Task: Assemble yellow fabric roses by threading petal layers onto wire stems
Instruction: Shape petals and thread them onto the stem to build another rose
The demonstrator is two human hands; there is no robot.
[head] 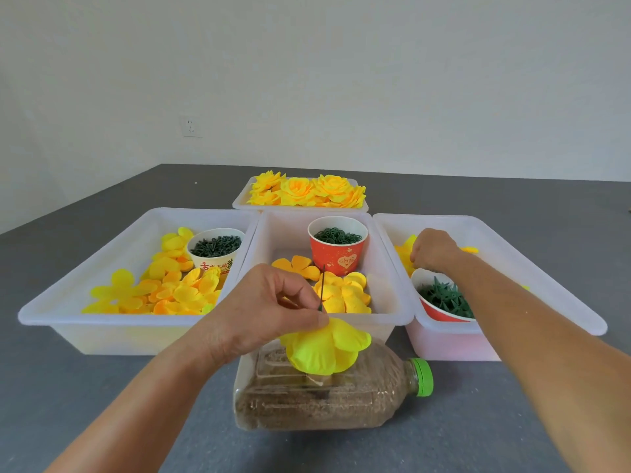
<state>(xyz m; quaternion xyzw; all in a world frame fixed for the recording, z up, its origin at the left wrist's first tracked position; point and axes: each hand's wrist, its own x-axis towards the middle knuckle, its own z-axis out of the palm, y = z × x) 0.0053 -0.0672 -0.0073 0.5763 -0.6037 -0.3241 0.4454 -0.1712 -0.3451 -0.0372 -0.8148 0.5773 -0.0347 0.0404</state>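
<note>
A thin dark wire stem (322,286) stands upright above a sand-filled plastic bottle (327,401) lying on its side. Yellow petal layers (327,349) sit threaded on the stem just over the bottle. My left hand (269,305) pinches the stem right above those petals. My right hand (433,250) reaches into the right bin (532,254), its curled fingers down on yellow petals (404,252) there; what they hold is hidden.
The left bin (102,268) holds loose petals and a white cup of green parts (215,249). In the middle bin (273,240) stands a red cup of green rings (338,250). A red cup of green calyxes (444,298) is in the right bin. Finished roses (304,191) fill the back tray.
</note>
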